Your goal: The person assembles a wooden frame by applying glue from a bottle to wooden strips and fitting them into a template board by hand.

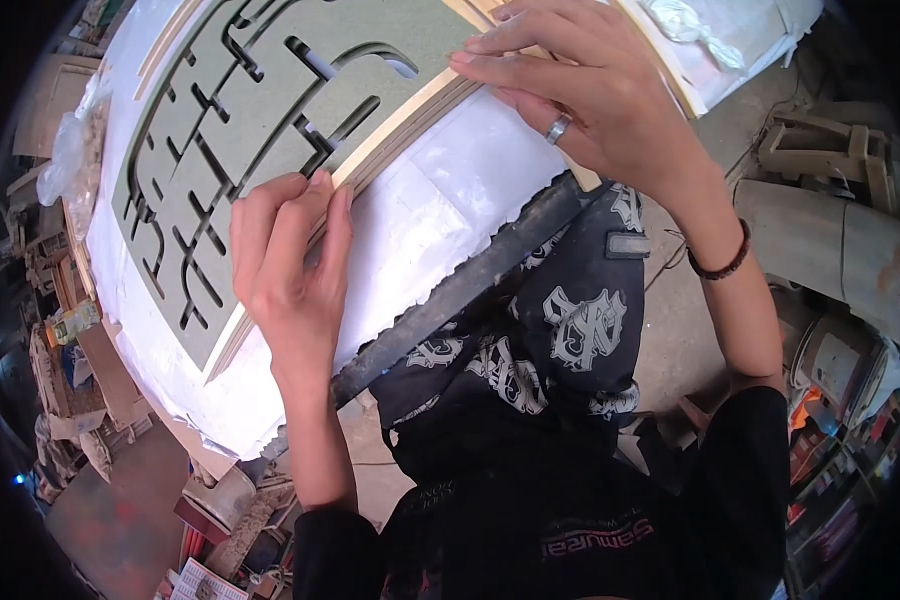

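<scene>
A grey-green panel with curved cut-out slots lies on a white-covered table. Along its near edge runs a bundle of thin pale wooden strips. My left hand pinches these strips near their middle, with thumb and fingers on either side. Further up, my right hand, with a ring on one finger, holds the strips near their upper end, fingertips on top and thumb below. The strips lie against the panel's edge.
White paper covers the table, whose dark edge faces my body. More wooden strips lie at the top, near a tied plastic bag. Another plastic bag hangs at the left. Wood pieces and a chair-like frame stand around.
</scene>
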### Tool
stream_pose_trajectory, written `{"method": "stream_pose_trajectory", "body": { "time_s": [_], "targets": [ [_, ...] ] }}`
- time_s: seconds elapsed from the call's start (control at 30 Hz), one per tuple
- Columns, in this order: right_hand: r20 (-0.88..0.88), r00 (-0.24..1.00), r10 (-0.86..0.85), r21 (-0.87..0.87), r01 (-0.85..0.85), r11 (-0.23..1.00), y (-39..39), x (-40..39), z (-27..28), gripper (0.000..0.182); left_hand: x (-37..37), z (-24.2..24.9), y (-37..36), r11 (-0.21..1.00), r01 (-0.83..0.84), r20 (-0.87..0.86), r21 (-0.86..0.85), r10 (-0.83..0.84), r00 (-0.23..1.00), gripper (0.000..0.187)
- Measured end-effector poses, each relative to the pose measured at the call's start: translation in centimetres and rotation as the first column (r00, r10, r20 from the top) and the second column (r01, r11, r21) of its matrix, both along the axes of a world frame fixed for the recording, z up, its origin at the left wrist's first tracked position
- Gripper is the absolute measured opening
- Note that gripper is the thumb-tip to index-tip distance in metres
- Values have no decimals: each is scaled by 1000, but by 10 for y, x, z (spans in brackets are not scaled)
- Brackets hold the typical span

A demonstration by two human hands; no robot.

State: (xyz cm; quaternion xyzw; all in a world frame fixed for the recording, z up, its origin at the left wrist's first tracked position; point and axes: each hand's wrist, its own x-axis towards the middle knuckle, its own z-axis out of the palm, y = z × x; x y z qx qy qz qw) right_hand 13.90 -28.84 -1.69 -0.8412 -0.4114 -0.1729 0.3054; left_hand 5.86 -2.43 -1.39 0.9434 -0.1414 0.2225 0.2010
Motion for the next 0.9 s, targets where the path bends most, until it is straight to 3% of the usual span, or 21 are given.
{"method": "stream_pose_trajectory", "body": {
  "time_s": [0.1, 0.2, 0.3, 0.43, 0.53, 0.63, 0.73, 0.9],
  "targets": [
    [-57, 984, 171, 146, -161, 976, -6, 15, -12, 38, 2, -1, 3, 999, 34, 26, -18, -33, 999, 13],
    [-281, 951, 132, 351, -27, 936, -3, 7, 3, 36, 5, -5, 3, 997, 64, 72, -32, -61, 995, 13],
    [-100, 993, 56, 390, -13, 921, -18, 10, -1, 37, 4, -6, 3, 997, 64, 71, -48, -61, 996, 11],
    [7, 1000, 4, 178, -5, 984, -23, 10, -1, 39, 4, -5, 3, 996, 75, 76, -55, -70, 995, 11],
    [67, 993, -94, 131, 84, 988, -10, -9, 6, 35, 4, -5, 3, 995, 79, 80, -59, -74, 994, 11],
    [115, 990, -80, 182, 58, 982, -5, -4, -11, 30, 4, -7, 5, 996, 77, 82, -51, -72, 994, 11],
    [200, 978, -60, 161, 28, 987, -7, 10, -15, 26, 4, -7, 5, 995, 76, 75, -58, -71, 995, 11],
    [199, 979, 39, 85, -56, 995, -15, 25, -11, 25, 3, -5, 3, 996, 64, 54, -65, -60, 997, 11]
  ]
}}
